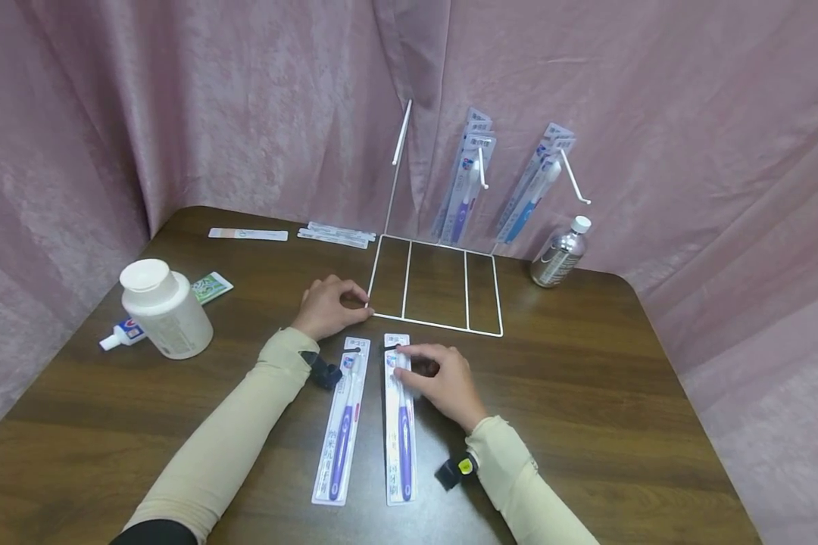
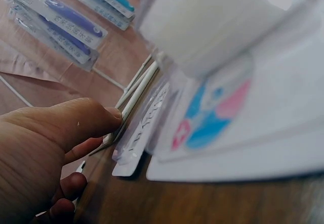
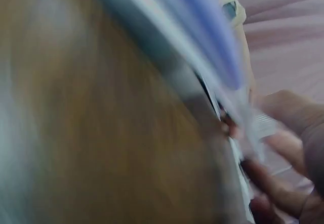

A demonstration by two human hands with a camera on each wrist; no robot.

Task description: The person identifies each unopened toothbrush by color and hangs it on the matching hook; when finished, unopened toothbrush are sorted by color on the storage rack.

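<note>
Two packaged purple toothbrushes lie lengthwise at the front of the table. My right hand (image 1: 446,382) grips the upper part of the right packaged toothbrush (image 1: 404,454), thumb and fingers at its edges. The left packaged toothbrush (image 1: 341,446) lies beside it, under my left wrist's camera. With thumb and forefinger, my left hand (image 1: 330,306) pinches the front left corner of a white wire display rack (image 1: 436,325). The left wrist view shows that thumb against the white wire (image 2: 139,90). Motion blurs the right wrist view, where fingers (image 3: 283,148) hold the package edge.
Packaged toothbrushes hang on the rack's middle hook (image 1: 482,170) and right hook (image 1: 574,178); its left hook (image 1: 402,132) is bare. A silver bottle (image 1: 559,257) stands right. Left are a white bottle (image 1: 170,314), a toothpaste tube (image 1: 211,288) and flat white packets (image 1: 337,236).
</note>
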